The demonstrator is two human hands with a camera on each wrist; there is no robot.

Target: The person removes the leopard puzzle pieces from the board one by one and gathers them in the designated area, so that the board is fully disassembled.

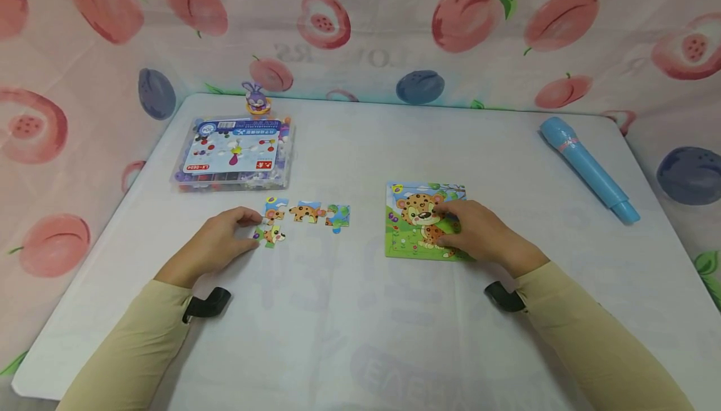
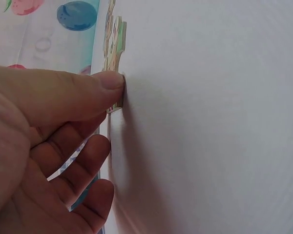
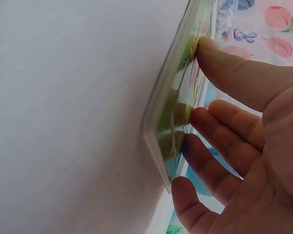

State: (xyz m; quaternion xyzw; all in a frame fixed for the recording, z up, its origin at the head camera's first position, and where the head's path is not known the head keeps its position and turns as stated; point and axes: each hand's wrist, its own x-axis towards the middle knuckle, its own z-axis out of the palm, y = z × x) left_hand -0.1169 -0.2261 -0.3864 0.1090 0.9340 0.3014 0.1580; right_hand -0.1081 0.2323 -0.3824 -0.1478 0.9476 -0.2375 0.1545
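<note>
Left of centre in the head view, my left hand [image 1: 221, 243] pinches the left side of a puzzle piece [image 1: 273, 236] with a leopard's face. Its thumb [image 2: 110, 80] covers part of that piece in the left wrist view. Just above lies a sky-and-ear piece [image 1: 275, 208]; to the right are a spotted-body piece [image 1: 306, 212] and a blue-and-green piece [image 1: 339, 216]. My right hand [image 1: 479, 233] rests on the right part of a square leopard puzzle board [image 1: 401, 236]. Thumb and fingertips touch its picture face, spread apart in the right wrist view.
A clear plastic case [image 1: 233, 154] of coloured parts, with a printed label, stands at the back left. Behind it sits a small purple rabbit figure [image 1: 256, 98]. A blue microphone-shaped toy [image 1: 588, 170] lies at the right. Fruit-print cloth [image 1: 360, 35] hangs behind the white table [image 1: 338, 336].
</note>
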